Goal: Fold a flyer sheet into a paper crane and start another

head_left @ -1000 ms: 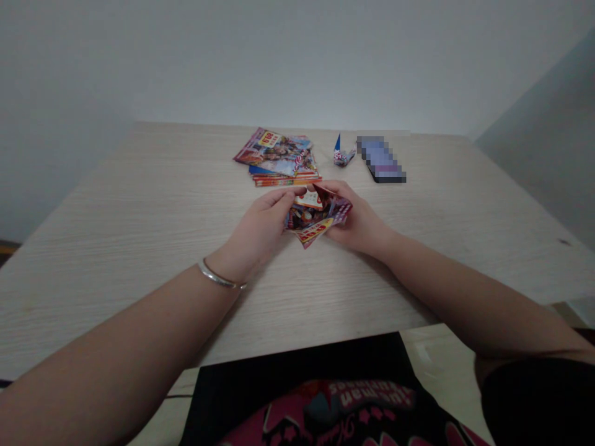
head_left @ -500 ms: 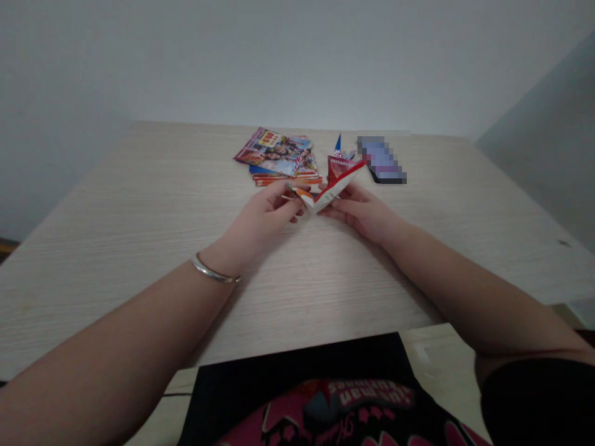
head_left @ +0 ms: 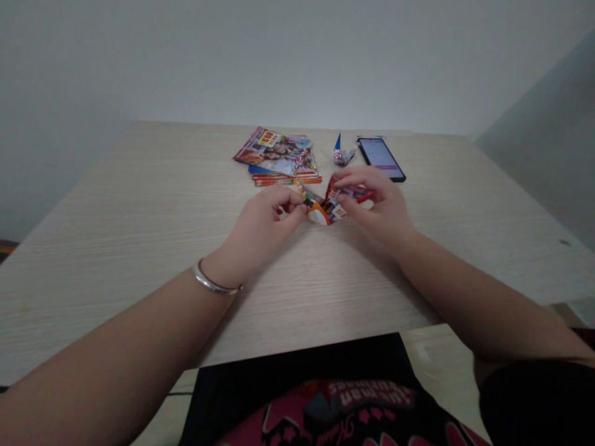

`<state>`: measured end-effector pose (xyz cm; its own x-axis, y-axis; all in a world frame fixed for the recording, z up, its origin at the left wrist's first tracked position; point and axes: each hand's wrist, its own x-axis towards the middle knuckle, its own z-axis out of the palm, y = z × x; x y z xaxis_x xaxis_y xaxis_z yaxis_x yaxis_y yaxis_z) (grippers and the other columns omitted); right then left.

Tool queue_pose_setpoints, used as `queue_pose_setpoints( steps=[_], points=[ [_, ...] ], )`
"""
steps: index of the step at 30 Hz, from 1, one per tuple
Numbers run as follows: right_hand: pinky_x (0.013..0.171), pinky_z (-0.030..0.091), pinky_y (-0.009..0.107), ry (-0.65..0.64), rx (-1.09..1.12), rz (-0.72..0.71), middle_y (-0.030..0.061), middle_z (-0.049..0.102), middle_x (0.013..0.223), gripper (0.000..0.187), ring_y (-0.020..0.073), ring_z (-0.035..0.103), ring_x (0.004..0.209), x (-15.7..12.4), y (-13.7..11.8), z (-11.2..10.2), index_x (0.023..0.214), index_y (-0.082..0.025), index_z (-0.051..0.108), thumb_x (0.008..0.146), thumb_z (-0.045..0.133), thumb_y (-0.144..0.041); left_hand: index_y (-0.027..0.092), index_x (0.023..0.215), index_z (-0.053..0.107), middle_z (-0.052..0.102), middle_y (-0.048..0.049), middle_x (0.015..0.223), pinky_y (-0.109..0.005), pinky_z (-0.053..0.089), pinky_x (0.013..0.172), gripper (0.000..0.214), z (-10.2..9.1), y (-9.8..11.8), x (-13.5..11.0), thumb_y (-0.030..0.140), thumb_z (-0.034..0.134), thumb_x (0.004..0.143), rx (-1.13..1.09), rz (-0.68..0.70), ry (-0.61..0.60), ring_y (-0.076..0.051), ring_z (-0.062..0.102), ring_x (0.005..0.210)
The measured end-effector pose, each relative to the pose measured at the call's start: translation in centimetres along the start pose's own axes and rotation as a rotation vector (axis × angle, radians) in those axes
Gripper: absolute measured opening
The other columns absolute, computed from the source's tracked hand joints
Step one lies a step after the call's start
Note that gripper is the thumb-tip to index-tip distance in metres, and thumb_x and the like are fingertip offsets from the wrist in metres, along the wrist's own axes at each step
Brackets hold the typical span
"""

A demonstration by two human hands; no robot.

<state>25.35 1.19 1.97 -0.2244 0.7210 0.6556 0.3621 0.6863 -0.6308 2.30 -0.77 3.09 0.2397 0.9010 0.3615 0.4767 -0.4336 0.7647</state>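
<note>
Between my hands is a folded piece of colourful printed paper (head_left: 320, 214), creased at the middle and held just above the table. My left hand (head_left: 274, 217) pinches its left end between thumb and fingers. On the other side, my right hand (head_left: 372, 201) grips the right part, fingers over the top edge and thumb on the near face. My right fingers hide some of the paper. Just beyond the hands lies a stack of colourful printed leaflets (head_left: 279, 152).
A small folded paper figure (head_left: 343, 156) with a blue point stands behind my right hand. To its right lies a phone (head_left: 382, 160) with a lit screen. The pale wooden table (head_left: 139, 204) meets a wall at the back.
My right hand has turned over, from beneath the paper to gripping it from above. The paper's right part has swung down, and its printed inner face now shows.
</note>
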Motion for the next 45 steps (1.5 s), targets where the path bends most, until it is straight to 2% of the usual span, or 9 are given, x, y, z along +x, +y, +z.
queue_pose_setpoints(
  steps=[4,8,11,15,20,23,32,40,45],
  points=[
    [0.095,0.057,0.044,-0.081,0.051,0.072,0.0055,0.081,0.098,0.024,0.0229,0.074,0.099,0.2,1.7,0.0,0.089,-0.025,0.078,0.096,0.066,-0.044,0.019,0.077,0.067,0.066,-0.0017,0.082,-0.031,0.044,0.070,0.013,0.0,-0.5,0.2,0.023,0.064,0.089,0.029,0.069,0.023,-0.018,0.060,0.080],
    [0.103,0.052,0.045,-0.129,-0.129,-0.028,0.0053,0.081,0.103,0.025,0.0244,0.073,0.106,0.7,2.3,-1.0,0.098,-0.026,0.080,0.093,0.067,-0.047,0.019,0.077,0.069,0.069,-0.0032,0.087,-0.038,0.051,0.085,0.012,-0.1,-0.9,0.4,0.021,0.066,0.089,0.155,0.180,0.051,-0.021,0.064,0.092],
    [0.093,0.054,0.041,-0.292,-0.123,-0.040,0.0054,0.081,0.106,0.041,0.0253,0.073,0.101,0.8,1.0,-1.1,0.111,-0.025,0.079,0.079,0.083,-0.050,0.021,0.079,0.073,0.072,-0.0038,0.095,-0.046,0.050,0.100,0.012,0.0,-0.9,0.2,0.025,0.071,0.089,0.234,0.199,0.049,-0.023,0.066,0.100],
    [0.074,0.051,0.035,-0.403,-0.163,0.078,0.0017,0.075,0.079,0.018,0.0190,0.066,0.074,0.5,0.0,-0.2,0.092,-0.022,0.077,0.084,0.076,-0.038,0.025,0.102,0.076,0.069,-0.0070,0.123,-0.054,0.045,0.114,0.014,0.1,-1.7,0.0,0.034,0.070,0.093,0.229,0.201,0.071,-0.028,0.061,0.124],
    [0.082,0.057,0.034,-0.309,0.224,0.348,0.0038,0.079,0.102,0.020,0.0200,0.072,0.092,0.0,1.6,0.2,0.103,-0.023,0.068,0.087,0.064,-0.033,0.040,0.161,0.024,0.036,-0.0120,0.167,-0.056,0.051,0.111,0.084,0.3,-5.8,0.7,0.039,0.073,0.093,-0.063,0.110,-0.003,-0.033,0.049,0.146],
    [0.090,0.059,0.035,-0.304,0.406,0.445,0.0037,0.079,0.114,0.030,0.0203,0.074,0.102,0.0,2.4,0.2,0.111,-0.023,0.066,0.081,0.067,-0.029,0.044,0.164,0.008,0.040,-0.0130,0.165,-0.063,0.047,0.115,0.104,0.7,-7.5,1.1,0.048,0.079,0.088,-0.208,0.078,-0.105,-0.036,0.045,0.151],
    [0.097,0.061,0.040,-0.244,0.591,0.562,0.0029,0.080,0.119,0.036,0.0228,0.075,0.109,0.1,2.2,1.0,0.107,-0.024,0.068,0.072,0.070,-0.031,0.031,0.167,0.013,0.062,-0.0170,0.146,-0.061,0.051,0.114,0.104,1.5,-6.9,0.6,0.049,0.078,0.089,-0.409,0.038,-0.228,-0.034,0.060,0.140],
    [0.099,0.059,0.041,-0.330,0.397,0.313,0.0021,0.078,0.117,0.035,0.0229,0.074,0.109,-0.3,2.6,-1.0,0.112,-0.027,0.069,0.080,0.077,-0.036,0.023,0.151,0.034,0.063,-0.0157,0.147,-0.049,0.058,0.108,0.084,1.0,-5.8,1.3,0.043,0.080,0.084,-0.490,0.101,-0.222,-0.030,0.068,0.128],
    [0.105,0.054,0.047,-0.356,0.075,-0.003,0.0042,0.080,0.107,0.013,0.0252,0.072,0.108,0.3,2.8,-2.7,0.093,-0.027,0.070,0.084,0.076,-0.034,0.025,0.131,0.052,0.068,-0.0101,0.133,-0.045,0.057,0.105,0.055,-0.8,-4.0,1.0,0.034,0.078,0.084,-0.101,0.284,-0.162,-0.026,0.070,0.119]
  ],
)
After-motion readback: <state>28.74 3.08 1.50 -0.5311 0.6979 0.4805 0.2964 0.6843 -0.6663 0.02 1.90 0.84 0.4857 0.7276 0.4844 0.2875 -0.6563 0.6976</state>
